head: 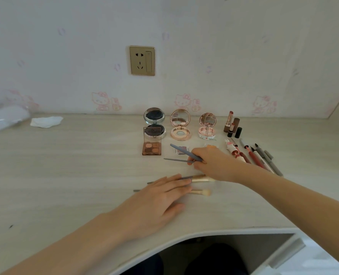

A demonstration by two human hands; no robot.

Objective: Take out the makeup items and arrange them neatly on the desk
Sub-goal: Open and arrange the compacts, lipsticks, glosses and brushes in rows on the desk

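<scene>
Sorting brushes below the opened compacts [180, 124]: the right hand [210, 163] pinches two grey brush handles [184, 153] above the desk [65, 165], apparently to place them, while the left hand [156, 203] lies flat, fingers released, steadying two lying brushes [201, 178]

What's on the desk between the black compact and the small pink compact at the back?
The rose-gold compact stands open with its mirror up between the black compact and the pink compact, seen in the head view.
</scene>
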